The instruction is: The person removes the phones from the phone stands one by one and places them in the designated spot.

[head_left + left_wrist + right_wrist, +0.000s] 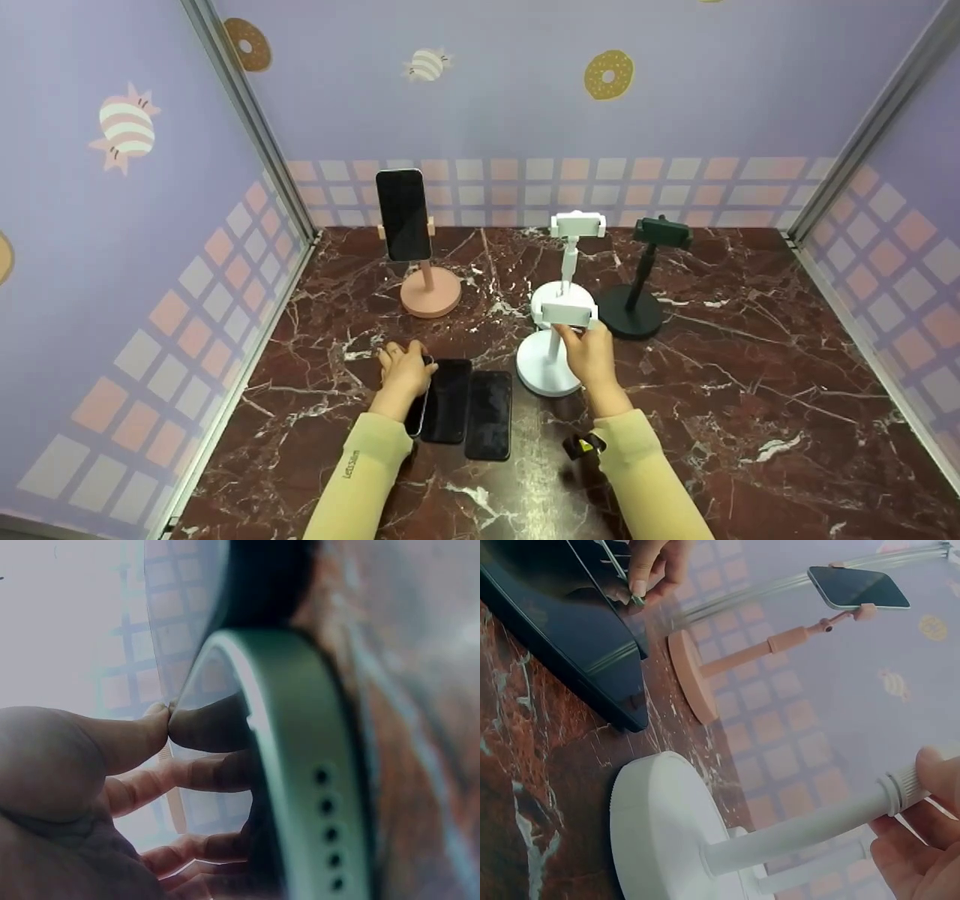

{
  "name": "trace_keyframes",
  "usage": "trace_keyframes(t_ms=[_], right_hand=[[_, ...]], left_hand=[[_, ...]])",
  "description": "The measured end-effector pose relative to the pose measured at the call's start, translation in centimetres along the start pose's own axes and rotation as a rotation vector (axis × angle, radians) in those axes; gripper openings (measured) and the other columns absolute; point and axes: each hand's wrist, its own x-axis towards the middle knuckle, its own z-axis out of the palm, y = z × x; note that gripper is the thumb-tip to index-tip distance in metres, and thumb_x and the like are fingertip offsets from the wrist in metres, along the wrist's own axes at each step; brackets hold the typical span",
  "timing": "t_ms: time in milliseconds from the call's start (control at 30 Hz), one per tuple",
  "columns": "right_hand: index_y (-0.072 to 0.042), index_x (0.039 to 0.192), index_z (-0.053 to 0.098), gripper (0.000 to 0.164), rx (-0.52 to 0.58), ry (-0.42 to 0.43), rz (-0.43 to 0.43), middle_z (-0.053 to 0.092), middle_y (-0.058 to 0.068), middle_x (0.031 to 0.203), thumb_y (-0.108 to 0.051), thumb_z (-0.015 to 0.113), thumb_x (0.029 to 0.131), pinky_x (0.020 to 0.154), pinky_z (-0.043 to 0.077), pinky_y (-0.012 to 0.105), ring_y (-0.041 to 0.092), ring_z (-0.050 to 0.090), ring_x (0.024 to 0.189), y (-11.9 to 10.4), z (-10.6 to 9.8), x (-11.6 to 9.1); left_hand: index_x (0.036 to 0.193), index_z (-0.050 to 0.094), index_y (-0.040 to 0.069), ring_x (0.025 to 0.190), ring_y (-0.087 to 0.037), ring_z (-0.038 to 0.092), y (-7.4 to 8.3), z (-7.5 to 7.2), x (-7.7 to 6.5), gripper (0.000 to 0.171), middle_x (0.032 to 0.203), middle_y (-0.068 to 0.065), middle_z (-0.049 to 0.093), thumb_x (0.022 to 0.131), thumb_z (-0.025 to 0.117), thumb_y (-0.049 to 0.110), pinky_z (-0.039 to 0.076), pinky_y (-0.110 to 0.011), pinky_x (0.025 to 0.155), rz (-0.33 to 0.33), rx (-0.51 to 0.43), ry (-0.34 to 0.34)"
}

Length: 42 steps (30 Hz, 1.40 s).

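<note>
My left hand [403, 371] pinches the far end of a silver-edged smartphone [417, 412], the leftmost of three lying side by side. Close up in the left wrist view are that phone's metal edge [300, 765] with its small holes, and fingers mirrored in the dark screen. Two black smartphones [448, 401] [489, 416] lie to its right. My right hand [591, 360] grips the post of the nearer white phone stand [547, 367], just under its holder. That stand's round base [667, 817] shows in the right wrist view, near the phones.
At the back left, a pink phone stand [431, 294] holds an upright smartphone [405, 214]. A second white stand [577, 225] stands right behind the nearer one, with a black stand [632, 311] to its right. Patterned walls [525, 97] enclose the marbled tabletop [750, 390].
</note>
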Motion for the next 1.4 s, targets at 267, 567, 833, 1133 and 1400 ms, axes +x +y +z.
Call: trace_keyframes(t_ms=[267, 567, 833, 1133, 1400], right_hand=[[0.013, 0.11, 0.068, 0.024, 0.026, -0.02, -0.039, 0.072, 0.034, 0.107, -0.001, 0.073, 0.092, 0.087, 0.06, 0.053, 0.047, 0.072, 0.105, -0.3, 0.6, 1.0], [0.011, 0.112, 0.068, 0.026, 0.055, -0.054, -0.088, 0.072, 0.031, 0.107, -0.002, 0.074, 0.091, 0.089, 0.06, 0.052, 0.046, 0.072, 0.104, -1.7, 1.7, 2.4], [0.011, 0.107, 0.07, 0.026, 0.012, -0.047, -0.135, 0.074, 0.03, 0.102, -0.006, 0.077, 0.089, 0.088, 0.059, 0.055, 0.045, 0.072, 0.102, -2.6, 3.2, 3.9], [0.01, 0.114, 0.068, 0.031, 0.084, -0.105, -0.065, 0.073, 0.029, 0.111, -0.006, 0.076, 0.089, 0.096, 0.057, 0.051, 0.043, 0.071, 0.108, -2.9, 5.3, 5.8], [0.007, 0.113, 0.07, 0.03, 0.041, -0.106, -0.059, 0.075, 0.027, 0.108, -0.007, 0.077, 0.088, 0.091, 0.058, 0.049, 0.04, 0.074, 0.102, -2.8, 6.8, 7.6]], left_hand=[[0.121, 0.055, 0.012, 0.147, -0.055, 0.018, 0.0, 0.0, 0.0, 0.027, 0.147, -0.033, 0.03, 0.101, 0.064, 0.028, 0.038, -0.062, 0.11, 0.001, 0.009, -0.015], [0.118, 0.055, 0.013, 0.148, -0.057, 0.016, 0.1, 0.0, 0.0, 0.024, 0.148, -0.034, 0.03, 0.101, 0.064, 0.027, 0.038, -0.063, 0.109, 0.01, 0.017, -0.004], [0.12, 0.055, 0.013, 0.147, -0.057, 0.016, 0.1, -0.1, -0.1, 0.025, 0.147, -0.034, 0.029, 0.101, 0.064, 0.028, 0.037, -0.063, 0.108, 0.013, 0.012, -0.023], [0.12, 0.056, 0.012, 0.147, -0.057, 0.018, 0.2, 0.0, -0.1, 0.025, 0.146, -0.035, 0.032, 0.101, 0.065, 0.027, 0.038, -0.063, 0.109, 0.011, 0.01, -0.004], [0.118, 0.057, 0.012, 0.145, -0.058, 0.019, 0.2, 0.0, -0.2, 0.025, 0.146, -0.035, 0.032, 0.1, 0.066, 0.027, 0.039, -0.063, 0.107, 0.011, 0.01, 0.012]])
